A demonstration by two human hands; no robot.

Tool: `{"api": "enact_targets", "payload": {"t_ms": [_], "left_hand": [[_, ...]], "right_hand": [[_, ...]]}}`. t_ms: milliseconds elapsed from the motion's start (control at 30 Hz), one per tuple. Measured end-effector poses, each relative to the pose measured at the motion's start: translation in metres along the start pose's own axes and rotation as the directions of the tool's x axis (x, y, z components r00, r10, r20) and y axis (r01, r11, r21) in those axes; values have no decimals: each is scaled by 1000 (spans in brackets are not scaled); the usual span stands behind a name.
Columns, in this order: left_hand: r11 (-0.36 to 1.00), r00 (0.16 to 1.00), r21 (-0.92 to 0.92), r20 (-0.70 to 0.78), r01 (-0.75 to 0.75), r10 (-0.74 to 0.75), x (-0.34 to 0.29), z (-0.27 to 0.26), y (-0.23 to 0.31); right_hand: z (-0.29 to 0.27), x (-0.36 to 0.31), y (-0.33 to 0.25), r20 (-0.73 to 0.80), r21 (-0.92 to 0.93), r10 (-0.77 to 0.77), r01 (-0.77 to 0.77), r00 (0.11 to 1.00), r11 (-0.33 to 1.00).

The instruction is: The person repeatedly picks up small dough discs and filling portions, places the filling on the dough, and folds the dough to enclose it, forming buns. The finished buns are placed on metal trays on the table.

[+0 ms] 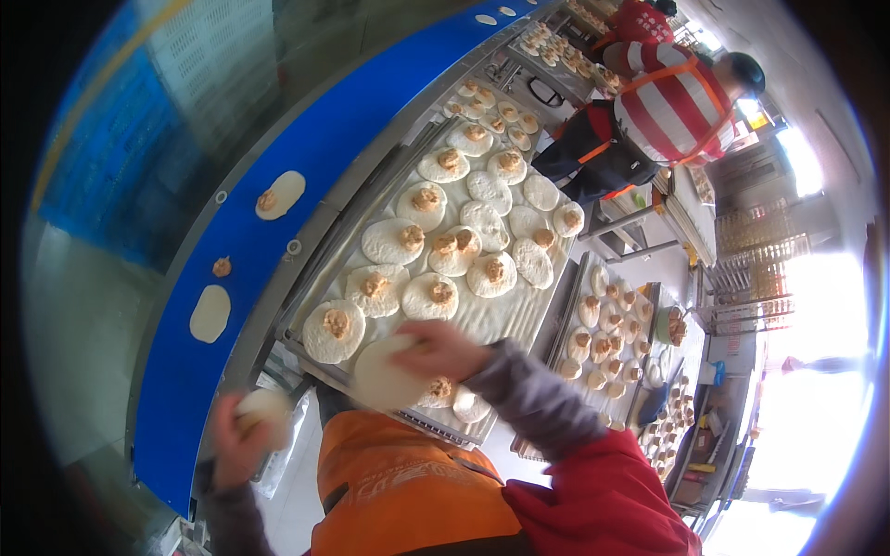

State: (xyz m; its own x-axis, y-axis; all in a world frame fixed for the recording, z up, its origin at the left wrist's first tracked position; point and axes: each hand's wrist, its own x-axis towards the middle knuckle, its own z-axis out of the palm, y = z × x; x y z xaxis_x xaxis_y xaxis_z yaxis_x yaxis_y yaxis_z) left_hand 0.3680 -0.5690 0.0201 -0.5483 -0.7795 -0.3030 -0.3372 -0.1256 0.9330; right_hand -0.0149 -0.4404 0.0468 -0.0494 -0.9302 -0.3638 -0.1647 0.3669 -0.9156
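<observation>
My right hand (443, 348) grips the edge of a flat dough round (382, 378), which hangs over the near end of a metal tray (496, 320). Left of the tray, beside the blue conveyor belt, my left hand (243, 440) is closed around a smaller piece of dough (266, 406); both are blurred by motion. Several pale dough rounds lie on the tray, most topped with a lump of tan filling (336, 323). Close to my right hand, another filled round (434, 394) shows partly behind the held dough.
On the blue conveyor belt (176, 371) at left are a dough oval (210, 313), a loose lump of filling (222, 267) and a dough oval with filling (281, 195). More loaded trays (607, 338) stand at right. A person in a striped top (672, 107) works beyond.
</observation>
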Motion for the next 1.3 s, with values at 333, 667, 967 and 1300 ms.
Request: {"api": "enact_targets", "payload": {"t_ms": [333,667,967,1300], "left_hand": [[924,853,182,473,-338,219,132,243,97],[408,655,599,272,-689,705,103,211,68],[445,691,819,-556,362,461,41,-139,-114],[281,583,709,-698,647,416,-97,-228,-248]], "right_hand": [[-165,-113,122,-442,432,234,-22,866,901],[-123,-74,112,-486,-860,-629,-204,607,467],[147,207,-66,518,-497,-450,684,728,535],[393,316,-14,506,-624,-602,744,618,240]]}}
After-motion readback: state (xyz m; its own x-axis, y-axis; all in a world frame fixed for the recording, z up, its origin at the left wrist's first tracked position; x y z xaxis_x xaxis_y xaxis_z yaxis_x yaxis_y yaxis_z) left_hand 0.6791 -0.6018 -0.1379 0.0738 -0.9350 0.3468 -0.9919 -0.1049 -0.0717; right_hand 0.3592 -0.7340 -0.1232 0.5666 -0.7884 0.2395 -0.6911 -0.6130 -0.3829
